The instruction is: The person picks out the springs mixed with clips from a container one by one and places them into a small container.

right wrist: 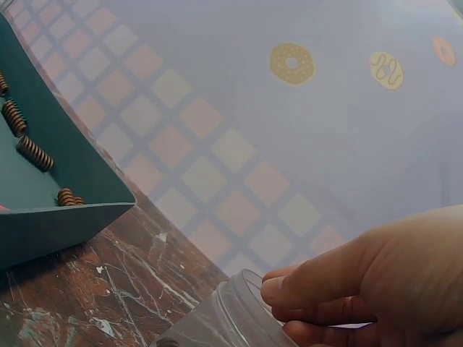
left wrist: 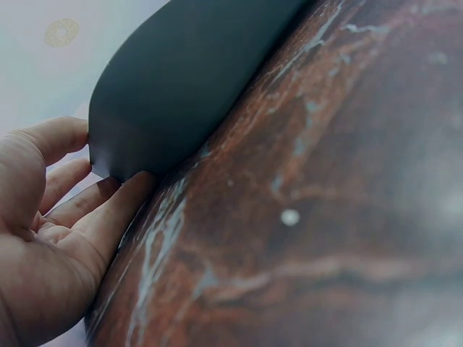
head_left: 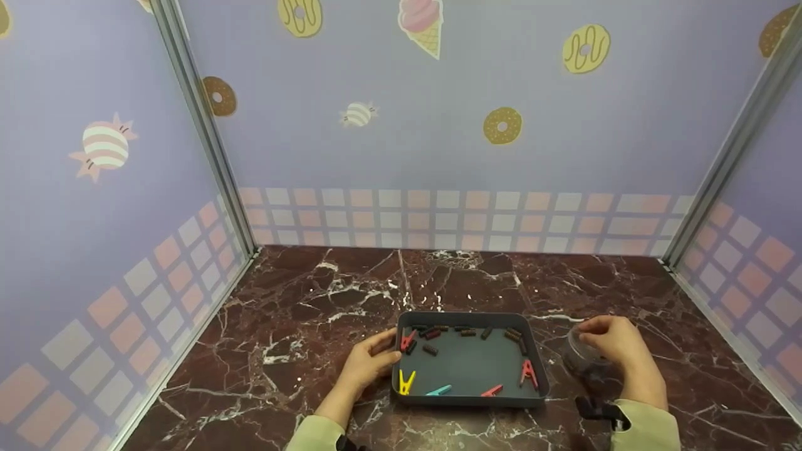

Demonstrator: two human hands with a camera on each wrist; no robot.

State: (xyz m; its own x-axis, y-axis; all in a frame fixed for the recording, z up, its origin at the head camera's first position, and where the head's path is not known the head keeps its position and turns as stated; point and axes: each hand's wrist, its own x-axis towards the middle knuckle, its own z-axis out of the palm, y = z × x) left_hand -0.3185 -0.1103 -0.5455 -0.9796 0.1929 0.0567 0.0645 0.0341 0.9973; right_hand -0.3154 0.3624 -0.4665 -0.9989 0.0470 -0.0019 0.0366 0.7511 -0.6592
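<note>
Enclosure: purple wall panels (head_left: 401,156) printed with sweets and, low down, a band of pink and pale squares. Desk (head_left: 250,388): dark red-brown, white-veined.

Tray (head_left: 463,369): grey-green, rounded corners, flat on the desk, between the person's hands. Both forearms, in pale sleeves (head_left: 648,426), enter from the near edge.

Left hand (head_left: 366,363): reaches forward to the tray's left side, fingers extended and somewhat spread, fingertips touching the outside of the wall. It is partly open and not wrapped around the tray.

Right hand (head_left: 617,344): arched at the wrist, fingers bent and close together, pointing left at the mouth of the jar (head_left: 578,360). The right wrist view shows a digit touching the jar's rim; whether anything is pinched between the fingers cannot be told. The jar, transparent, is on the desk to the right of the tray and apart from it.

Clips, all inside the tray: red clip (head_left: 528,373) by the right wall, yellow clip (head_left: 406,381) at the near left corner, another red and a blue clip (head_left: 440,390) along the near wall, a third red at the left wall.

Coil springs (head_left: 430,349): small, dark or brownish, mostly scattered along the tray's far side.
</note>
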